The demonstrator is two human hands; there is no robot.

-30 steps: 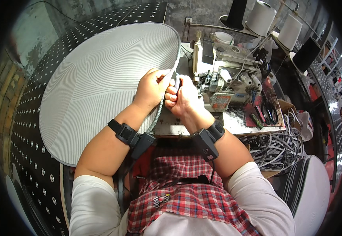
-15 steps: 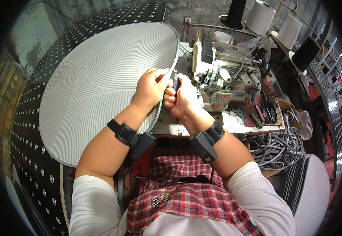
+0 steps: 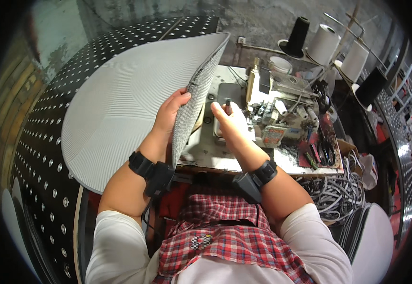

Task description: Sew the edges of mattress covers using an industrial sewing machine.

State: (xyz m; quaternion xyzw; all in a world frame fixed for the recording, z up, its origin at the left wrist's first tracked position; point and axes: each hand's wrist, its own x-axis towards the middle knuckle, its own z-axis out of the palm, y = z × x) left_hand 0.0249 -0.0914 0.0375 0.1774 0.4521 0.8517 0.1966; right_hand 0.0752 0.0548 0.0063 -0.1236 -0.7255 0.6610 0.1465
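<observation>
While the near-to-far mat edge [image 3: 196,98] is gripped by the left hand [image 3: 168,112], a tool [image 3: 228,105] is clasped in the right hand [image 3: 233,125].

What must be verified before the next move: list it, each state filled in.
1. Left grip on the grey mat: ok, holding its raised edge.
2. Mat flat: not ok, right side bent up, underside showing.
3. Right grip on the small dark tool: ok, though mostly hidden.
4. Mat apart from the sewing machine: ok, gap visible.
5. Thread cones standing: ok, four visible.
6. Needle threading: cannot tell, too small.
</observation>
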